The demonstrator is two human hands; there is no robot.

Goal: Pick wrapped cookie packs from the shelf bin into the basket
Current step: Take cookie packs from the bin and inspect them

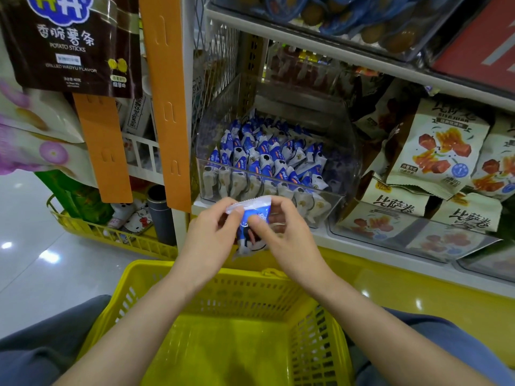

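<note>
A blue-and-white wrapped cookie pack [252, 215] hangs between both hands, just in front of the shelf edge and above the far rim of the yellow basket [156, 277]. My left hand [211, 232] pinches its left side. My right hand [281, 229] grips its right side, thumb on the blue front. Behind them a clear shelf bin [345, 174] holds several more of the same cookie packs [267, 157]. The basket's floor shows nothing in it.
Beige snack bags [437, 151] fill the clear bins to the right. Two orange hanging strips [167, 107] and a brown potato-stick bag [75, 43] hang at the left. A second yellow basket [117, 235] with goods stands on the floor at left. My knees flank the basket.
</note>
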